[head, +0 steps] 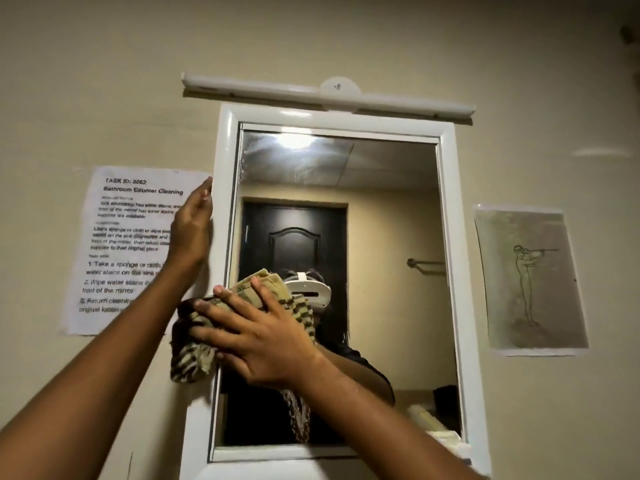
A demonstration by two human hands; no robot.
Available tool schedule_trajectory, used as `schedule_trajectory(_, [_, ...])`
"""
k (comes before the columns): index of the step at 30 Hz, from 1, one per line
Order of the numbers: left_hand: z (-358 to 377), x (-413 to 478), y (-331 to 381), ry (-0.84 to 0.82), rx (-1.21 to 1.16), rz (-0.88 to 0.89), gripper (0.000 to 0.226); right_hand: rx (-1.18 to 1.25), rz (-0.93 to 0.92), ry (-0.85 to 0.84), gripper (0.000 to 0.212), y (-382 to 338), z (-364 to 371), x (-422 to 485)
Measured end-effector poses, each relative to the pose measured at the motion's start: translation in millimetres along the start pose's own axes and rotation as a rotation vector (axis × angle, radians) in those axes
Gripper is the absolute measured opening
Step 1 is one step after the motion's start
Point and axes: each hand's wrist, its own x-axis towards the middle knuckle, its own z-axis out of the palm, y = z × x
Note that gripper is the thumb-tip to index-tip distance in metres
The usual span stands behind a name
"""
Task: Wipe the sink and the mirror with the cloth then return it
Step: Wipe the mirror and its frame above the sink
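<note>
A white-framed mirror point(391, 209) hangs on the beige wall in front of me. My right hand point(256, 327) lies flat, fingers spread, pressing a brown and tan patterned cloth point(194, 355) against the lower left of the glass, with part of the cloth hanging over the frame's left edge. My left hand point(194, 226) rests flat against the outer left side of the mirror frame, holding nothing. The sink is out of view.
A printed task sheet point(121, 244) is taped to the wall left of the mirror, and a line drawing point(530, 278) hangs on the right. A white light bar point(325, 93) sits just above the frame. The mirror reflects a dark door and a towel rail.
</note>
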Motion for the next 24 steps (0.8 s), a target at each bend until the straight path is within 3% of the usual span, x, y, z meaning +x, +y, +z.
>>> schedule_trajectory(3, [3.6,3.0,-2.2,-0.013,-0.272,-0.067,0.046,-0.110,-0.067,0.015,0.051,45.6,-12.6,23.2])
schedule_trajectory(5, [-3.4,14.1,-2.0,-0.105,-0.389,-0.130,0.060,-0.140,-0.092,0.010,0.051,62.5,-21.6,33.3])
schedule_trajectory(8, [-17.2,24.7,-1.4,-0.165,-0.389,-0.180,0.077,-0.153,-0.048,0.028,0.051,79.5,-25.6,45.9])
schedule_trajectory(13, [-25.2,24.1,5.1,-0.206,-0.273,-0.180,0.079,-0.101,0.433,0.206,0.049,178.6,-61.0,86.8])
schedule_trajectory(15, [-15.4,19.0,3.3,-0.174,-0.275,-0.154,0.076,-0.092,0.517,0.237,0.051,205.2,-71.3,94.6])
schedule_trajectory(19, [4.6,9.2,-0.2,-0.009,-0.324,-0.130,0.066,-0.081,0.554,0.247,0.051,193.6,-66.1,98.7])
schedule_trajectory(24, [9.8,7.1,-6.4,0.124,-0.161,-0.023,0.061,-0.074,0.430,0.170,0.052,134.0,-46.1,50.6])
